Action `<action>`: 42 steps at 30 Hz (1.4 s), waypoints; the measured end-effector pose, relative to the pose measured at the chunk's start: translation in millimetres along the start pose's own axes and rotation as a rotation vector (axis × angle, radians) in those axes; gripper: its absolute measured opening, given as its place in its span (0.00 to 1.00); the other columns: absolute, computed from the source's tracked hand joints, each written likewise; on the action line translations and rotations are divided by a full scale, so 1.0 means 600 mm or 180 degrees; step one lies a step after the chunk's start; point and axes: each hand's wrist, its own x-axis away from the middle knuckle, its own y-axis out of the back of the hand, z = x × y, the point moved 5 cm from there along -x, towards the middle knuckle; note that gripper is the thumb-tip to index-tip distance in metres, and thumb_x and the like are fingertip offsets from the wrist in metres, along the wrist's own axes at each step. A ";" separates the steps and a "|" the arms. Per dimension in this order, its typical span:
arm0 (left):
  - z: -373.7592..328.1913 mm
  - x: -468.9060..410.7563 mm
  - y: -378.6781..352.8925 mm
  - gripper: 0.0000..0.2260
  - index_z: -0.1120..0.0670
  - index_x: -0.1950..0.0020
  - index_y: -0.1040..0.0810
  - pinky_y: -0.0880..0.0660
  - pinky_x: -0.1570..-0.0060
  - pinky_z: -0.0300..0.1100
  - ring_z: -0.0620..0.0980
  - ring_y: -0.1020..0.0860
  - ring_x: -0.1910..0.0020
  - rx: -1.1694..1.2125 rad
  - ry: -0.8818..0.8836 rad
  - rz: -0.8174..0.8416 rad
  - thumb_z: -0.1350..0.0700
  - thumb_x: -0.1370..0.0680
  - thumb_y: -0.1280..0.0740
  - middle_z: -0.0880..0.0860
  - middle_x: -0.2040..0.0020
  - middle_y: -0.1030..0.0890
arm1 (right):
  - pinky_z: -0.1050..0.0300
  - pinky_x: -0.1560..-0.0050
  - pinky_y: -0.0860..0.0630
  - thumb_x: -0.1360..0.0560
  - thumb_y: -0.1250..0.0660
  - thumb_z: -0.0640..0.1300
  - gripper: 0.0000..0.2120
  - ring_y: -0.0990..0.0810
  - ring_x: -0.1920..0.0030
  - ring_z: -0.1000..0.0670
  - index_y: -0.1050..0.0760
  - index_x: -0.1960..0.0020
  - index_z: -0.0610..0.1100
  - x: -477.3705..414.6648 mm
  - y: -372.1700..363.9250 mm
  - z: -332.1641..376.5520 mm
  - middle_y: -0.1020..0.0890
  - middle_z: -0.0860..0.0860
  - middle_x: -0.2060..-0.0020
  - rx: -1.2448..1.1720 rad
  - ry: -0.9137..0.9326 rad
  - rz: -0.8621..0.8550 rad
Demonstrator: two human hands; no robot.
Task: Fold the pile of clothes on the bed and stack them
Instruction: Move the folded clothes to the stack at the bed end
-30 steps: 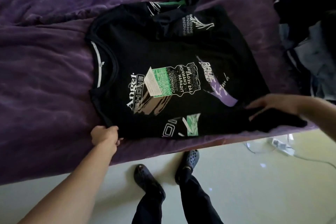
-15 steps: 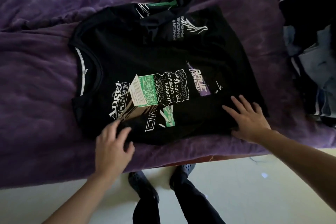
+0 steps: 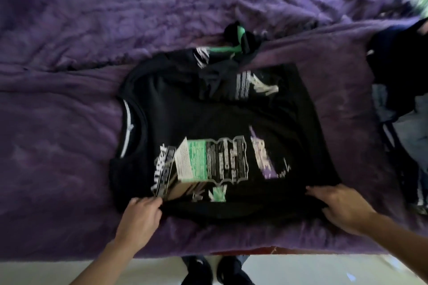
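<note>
The bed (image 3: 69, 169) is covered in a rumpled purple blanket, and its near edge runs across the bottom of my view, with pale floor (image 3: 301, 271) below it. The black shirt (image 3: 208, 118) lies flat on the blanket near that edge, print side up.

My left hand (image 3: 139, 217) is at the shirt's near left corner. Its fingers are bent, with the tips on the cloth just beside the white lettering. The picture is too blurred for me to tell whether they pinch the fabric or only press on it. My right hand (image 3: 345, 208) lies at the shirt's near right corner, unclenched. The fingers are stretched out fairly straight along the near edge and rest flat on the cloth, and the thumb is spread toward me. It grasps nothing that I can see.

The shirt's long axis runs left to right, parallel to the bed's edge. The collar (image 3: 128, 132), with its white inner band, points left and the hem points right. The side of the shirt nearest me is doubled over, and the fold cuts off the lower part of the print. At the shirt's far side a sleeve (image 3: 238, 34) with a green stripe sits bunched up.

To the right of the shirt, apart from it, is a pile (image 3: 398, 71) of dark and bluish clothes. My dark shoes (image 3: 199, 269) show on the floor below the shirt.
</note>
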 end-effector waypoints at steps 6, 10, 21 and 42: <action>0.070 -0.067 0.094 0.10 0.54 0.66 0.27 0.30 0.64 0.46 0.56 0.21 0.63 0.1040 0.0919 0.0321 0.59 0.24 0.38 0.51 0.71 0.23 | 0.64 0.40 0.32 0.23 0.35 0.43 0.20 0.27 0.35 0.50 0.28 0.32 0.48 -0.068 0.125 -0.015 0.25 0.51 0.36 -0.1344 -0.0594 0.0914; 0.112 -0.193 0.196 0.07 0.55 0.64 0.24 0.26 0.60 0.47 0.59 0.21 0.61 0.1123 0.0814 0.0094 0.59 0.26 0.35 0.56 0.66 0.21 | 0.73 0.65 0.29 0.27 0.31 0.34 0.06 0.20 0.57 0.52 0.18 0.52 0.41 -0.155 0.244 -0.047 0.17 0.48 0.56 -0.2065 -0.1046 0.0325; 0.146 -0.466 0.251 0.18 0.52 0.35 0.27 0.29 0.49 0.55 0.63 0.28 0.44 -0.0192 0.0223 -0.0846 0.52 0.24 0.34 0.60 0.41 0.26 | 0.41 0.41 0.32 0.27 0.31 0.52 0.25 0.28 0.39 0.38 0.31 0.32 0.49 -0.390 0.379 -0.042 0.25 0.42 0.39 -0.0231 -0.1679 -0.1090; 0.160 -0.588 0.249 0.19 0.53 0.39 0.23 0.25 0.49 0.47 0.59 0.21 0.46 0.2114 0.1112 -0.0680 0.61 0.29 0.28 0.56 0.48 0.18 | 0.65 0.59 0.31 0.30 0.38 0.32 0.10 0.26 0.60 0.52 0.20 0.52 0.33 -0.506 0.549 0.032 0.21 0.41 0.62 -0.2038 -0.0975 -0.2798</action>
